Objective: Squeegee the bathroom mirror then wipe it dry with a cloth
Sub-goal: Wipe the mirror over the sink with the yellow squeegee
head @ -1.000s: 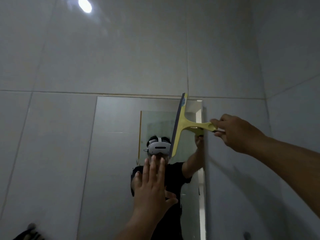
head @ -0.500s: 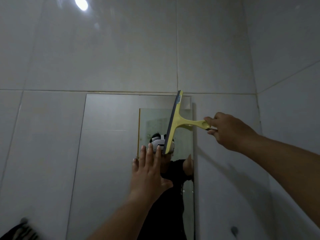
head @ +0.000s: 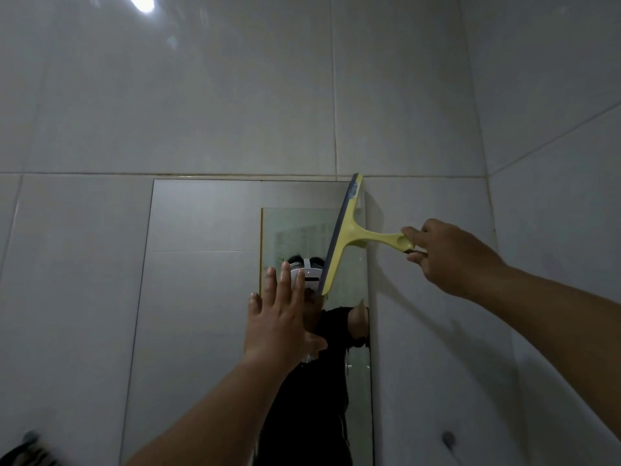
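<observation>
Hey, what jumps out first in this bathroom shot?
The yellow squeegee stands out, its blade running steeply down the mirror near the top right corner, with the right hand gripping its handle. The left hand is spread flat toward the glass below it. A bright light glare sits on the tiles at upper left.

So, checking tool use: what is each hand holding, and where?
Right hand grips the yellow squeegee by its handle end. Left hand holds nothing, fingers straight.
</observation>
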